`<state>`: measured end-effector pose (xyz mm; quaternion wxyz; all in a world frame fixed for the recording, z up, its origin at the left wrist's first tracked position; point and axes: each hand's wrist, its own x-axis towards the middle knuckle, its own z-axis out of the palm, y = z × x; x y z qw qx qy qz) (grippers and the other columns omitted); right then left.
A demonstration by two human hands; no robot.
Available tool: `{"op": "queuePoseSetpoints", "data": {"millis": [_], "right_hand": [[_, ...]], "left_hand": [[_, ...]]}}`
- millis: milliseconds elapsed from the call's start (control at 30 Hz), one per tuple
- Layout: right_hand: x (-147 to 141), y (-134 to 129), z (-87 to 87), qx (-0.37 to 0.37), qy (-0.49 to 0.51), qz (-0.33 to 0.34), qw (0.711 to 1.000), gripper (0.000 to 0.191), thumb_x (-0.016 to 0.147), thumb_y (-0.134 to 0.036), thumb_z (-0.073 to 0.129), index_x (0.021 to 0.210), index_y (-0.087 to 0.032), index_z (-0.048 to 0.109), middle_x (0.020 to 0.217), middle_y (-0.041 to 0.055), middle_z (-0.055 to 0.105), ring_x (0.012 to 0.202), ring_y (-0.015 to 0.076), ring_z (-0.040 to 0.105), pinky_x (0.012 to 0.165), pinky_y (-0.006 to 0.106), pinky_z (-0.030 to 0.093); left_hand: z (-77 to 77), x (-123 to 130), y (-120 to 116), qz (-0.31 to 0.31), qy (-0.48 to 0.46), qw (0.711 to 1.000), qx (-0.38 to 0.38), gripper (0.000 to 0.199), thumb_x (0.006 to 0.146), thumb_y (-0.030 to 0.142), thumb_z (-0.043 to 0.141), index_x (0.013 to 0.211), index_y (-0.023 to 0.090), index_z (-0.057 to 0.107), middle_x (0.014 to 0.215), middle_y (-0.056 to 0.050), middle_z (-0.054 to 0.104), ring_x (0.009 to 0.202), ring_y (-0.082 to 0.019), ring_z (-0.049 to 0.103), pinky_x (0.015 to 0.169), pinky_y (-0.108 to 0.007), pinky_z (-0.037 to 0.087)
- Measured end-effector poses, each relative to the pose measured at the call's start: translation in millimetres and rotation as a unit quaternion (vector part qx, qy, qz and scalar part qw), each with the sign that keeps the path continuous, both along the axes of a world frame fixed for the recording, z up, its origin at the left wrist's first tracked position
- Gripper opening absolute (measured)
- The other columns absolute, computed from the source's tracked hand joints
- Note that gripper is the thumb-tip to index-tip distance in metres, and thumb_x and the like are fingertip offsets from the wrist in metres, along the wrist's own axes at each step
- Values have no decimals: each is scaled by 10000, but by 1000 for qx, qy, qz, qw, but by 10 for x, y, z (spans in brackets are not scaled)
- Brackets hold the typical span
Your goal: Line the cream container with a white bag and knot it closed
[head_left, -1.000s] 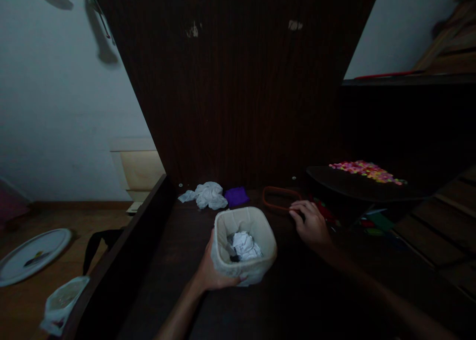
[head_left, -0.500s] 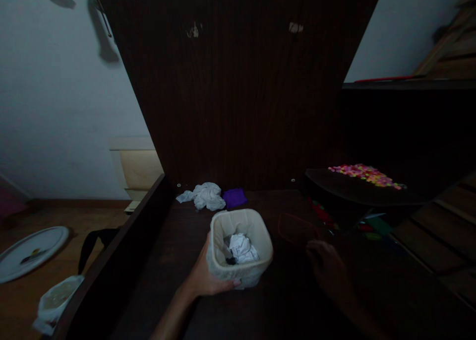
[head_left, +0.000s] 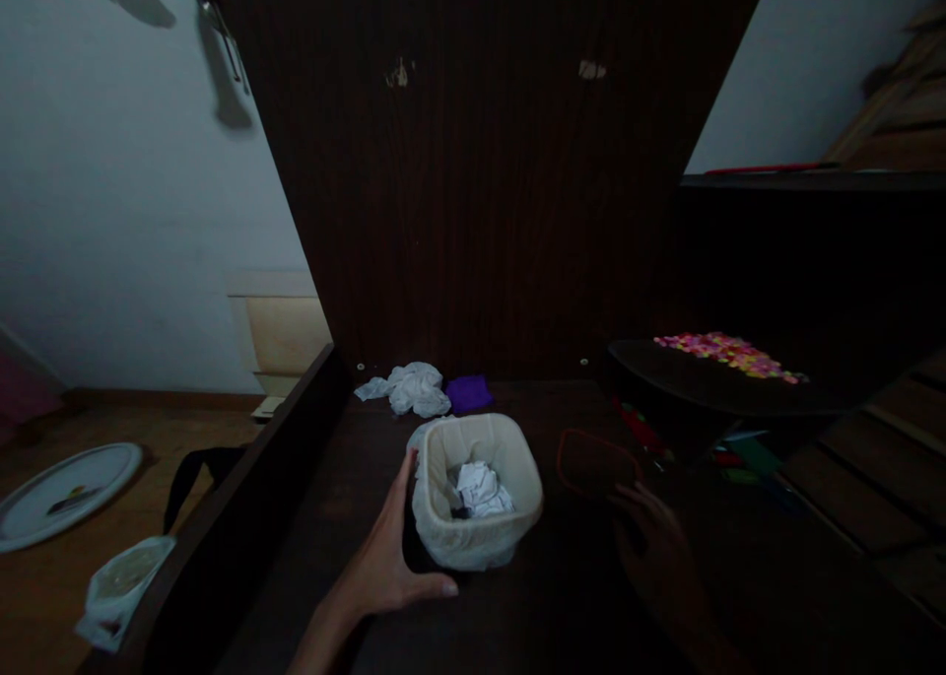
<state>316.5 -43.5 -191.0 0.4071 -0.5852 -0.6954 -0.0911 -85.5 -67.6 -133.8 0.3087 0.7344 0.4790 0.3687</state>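
A small white waste bin, lined with a thin translucent bag, stands upright on the dark wooden surface with crumpled white paper inside. My left hand is open at the bin's left side, thumb stretched along the front and apart from it; the fingers reach behind the bag's edge, and whether they touch it is unclear. To the right, a thin reddish rounded ring lies flat. My right hand, dim in shadow, is over the surface by the ring's near edge with fingers extended and nothing visible in them.
Crumpled white plastic and a folded purple cloth lie against the tall dark panel. A corner shelf at right carries many small colourful pieces. A raised side board borders the left; a bag-lined container is beyond it.
My left hand has let go of the bin, its thumb coming away from the front. My right hand's fingers have straightened near the ring. The view has shifted slightly.
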Motion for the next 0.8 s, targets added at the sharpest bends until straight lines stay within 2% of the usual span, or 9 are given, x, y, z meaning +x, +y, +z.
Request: {"op": "queuePoseSetpoints", "data": {"millis": [67,133,267,367,500,567,667,800], "right_hand": [[-80,-45,49,16,-6,10,1000,247,898,-278,515,1056,-223,696,1173,125,700,1191,343,619,973,600,530],[-199,-95,91,25,-7,31,999,241,908,-250,520,1083,-225,685,1195,122,682,1205,327,611,979,583,534],[-510,-177,104,11,1,90,996,289,888,-179,531,1128,-215,688,1213,117,683,1184,301,633,947,545,576],[-739,-207,65,-33,0,112,993,366,886,-174,524,1214,-191,683,1279,139,675,1221,315,628,954,563,583],[-948,-219,25,-70,-7,144,987,440,910,-199,523,1334,-160,638,1347,173,657,1283,345,605,996,621,550],[-1007,-228,26,-92,1,153,984,450,910,-224,561,1352,-182,633,1371,159,650,1307,342,591,1037,631,516],[-1070,-251,70,-121,39,152,980,401,891,-249,604,1281,-207,686,1328,134,685,1292,331,607,1059,630,493],[-1152,-285,223,-181,141,162,960,325,861,-245,593,1141,-220,755,1265,128,720,1236,327,643,1107,636,430]], "left_hand": [[4,-49,-79,13,40,999,3,1363,714,442,875,1618,258,-129,1704,-214,38,1557,-419,128,1222,-662,207],[-32,-90,-141,24,73,997,11,1243,786,310,804,1620,267,-117,1709,-189,45,1561,-397,133,1226,-645,223],[-196,-140,-194,62,106,992,29,991,851,187,674,1639,249,75,1688,-165,202,1540,-381,234,1217,-627,271],[-284,-138,-184,91,128,987,39,704,919,227,591,1578,249,345,1612,-136,406,1513,-363,322,1192,-627,336],[-255,-89,-170,103,142,982,63,441,942,296,579,1381,261,608,1425,-96,637,1415,-353,494,1171,-647,365],[-207,-55,-175,113,127,983,74,364,942,324,594,1292,254,668,1324,-99,704,1335,-350,576,1129,-621,438],[-139,-2,-191,123,86,986,77,297,958,376,585,1180,232,719,1218,-122,739,1210,-330,657,1021,-525,557],[-107,55,-219,145,36,987,56,331,954,448,578,1139,213,720,1141,-141,747,1076,-307,715,936,-461,600]]}}
